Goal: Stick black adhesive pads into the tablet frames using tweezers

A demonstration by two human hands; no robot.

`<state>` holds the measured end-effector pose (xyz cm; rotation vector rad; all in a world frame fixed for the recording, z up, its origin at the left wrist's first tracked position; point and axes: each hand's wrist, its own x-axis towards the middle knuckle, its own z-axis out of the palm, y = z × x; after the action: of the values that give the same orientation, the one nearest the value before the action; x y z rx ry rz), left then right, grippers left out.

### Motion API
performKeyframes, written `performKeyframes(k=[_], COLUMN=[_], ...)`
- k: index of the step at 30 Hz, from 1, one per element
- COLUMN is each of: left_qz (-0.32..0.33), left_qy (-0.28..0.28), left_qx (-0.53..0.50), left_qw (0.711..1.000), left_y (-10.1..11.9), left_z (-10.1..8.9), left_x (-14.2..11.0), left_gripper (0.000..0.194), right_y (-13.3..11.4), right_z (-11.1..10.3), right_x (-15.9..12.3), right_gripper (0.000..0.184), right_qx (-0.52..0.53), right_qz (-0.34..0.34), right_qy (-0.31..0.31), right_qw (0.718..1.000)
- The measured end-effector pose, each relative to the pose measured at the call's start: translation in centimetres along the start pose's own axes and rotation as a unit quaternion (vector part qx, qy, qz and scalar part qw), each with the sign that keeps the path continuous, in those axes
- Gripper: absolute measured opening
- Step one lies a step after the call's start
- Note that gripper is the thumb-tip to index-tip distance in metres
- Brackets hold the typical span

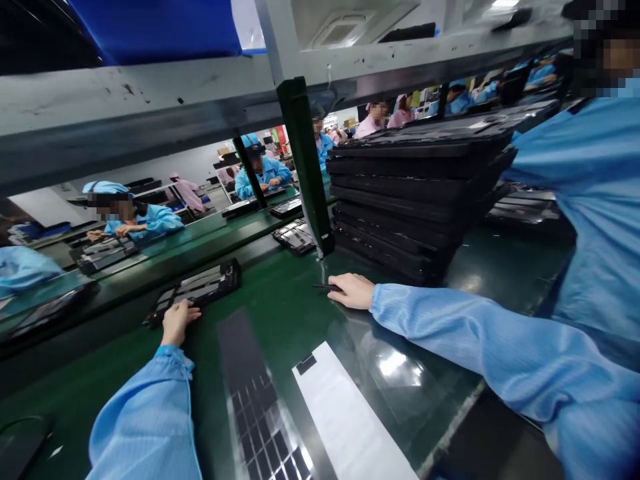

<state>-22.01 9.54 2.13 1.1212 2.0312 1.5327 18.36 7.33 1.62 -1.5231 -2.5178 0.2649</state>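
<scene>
At the left, my left hand [176, 324] has its fingers closed at the near edge of a black tray [210, 285] with flat grey electronic parts in it. Some fingertips are hidden by the hand. Over the green table, my right hand [354, 292] pinches a thin dark tool, seemingly tweezers [325, 287], whose tip points left. Between my arms lie a clear sheet of black adhesive pieces [260, 407] and a white backing strip [350, 413] with one black piece near its far end.
A tall stack of black trays [395, 193] stands beyond my right hand. A green post [306, 167] rises from the table to an overhead shelf [150, 113]. Close at the right is a co-worker in a blue smock [600, 180]. Another tray [296, 235] lies by the post.
</scene>
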Motion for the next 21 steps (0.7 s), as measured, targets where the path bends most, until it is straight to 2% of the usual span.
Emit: performKeyframes(k=[3,6,9,12,14,16,18,21], left_qz=[0.013,0.065,0.100,0.130,0.154,0.177,0.195,0.209], left_qy=[-0.086,-0.158,-0.251,-0.320,-0.320,-0.292,-0.266,-0.255], left_qx=[0.044,0.071,0.111,0.158,0.188,0.216,0.239,0.264], left_qw=[0.995,0.983,0.956,0.925,0.916,0.915,0.913,0.906], left_y=[0.9,2.9,4.4,4.6,4.1,3.6,3.4,3.4], left_z=[1.0,2.7,4.2,5.5,6.2,6.7,7.0,7.2], left_x=[-0.1,-0.8,-2.0,-3.4,-4.3,-5.0,-5.5,-5.9], left_gripper=[0.024,0.028,0.038,0.043,0.043,0.042,0.042,0.042], right_y=[-0.2,-0.1,0.0,0.1,0.1,0.2,0.2,0.2], right_z=[-0.1,-0.2,-0.1,0.0,0.1,0.1,0.1,0.1], right_x=[-0.1,-0.1,0.0,0.1,0.1,0.1,0.1,0.1], right_gripper=[0.024,0.025,0.026,0.026,0.026,0.026,0.026,0.025], right_qx=[-0.007,-0.010,-0.012,-0.013,-0.014,-0.015,-0.015,-0.014], right_qz=[0.005,0.004,0.003,0.000,-0.002,-0.004,-0.006,-0.006], right_qy=[-0.004,-0.001,0.003,0.006,0.008,0.010,0.011,0.011], right_qw=[1.000,1.000,1.000,1.000,1.000,1.000,1.000,1.000])
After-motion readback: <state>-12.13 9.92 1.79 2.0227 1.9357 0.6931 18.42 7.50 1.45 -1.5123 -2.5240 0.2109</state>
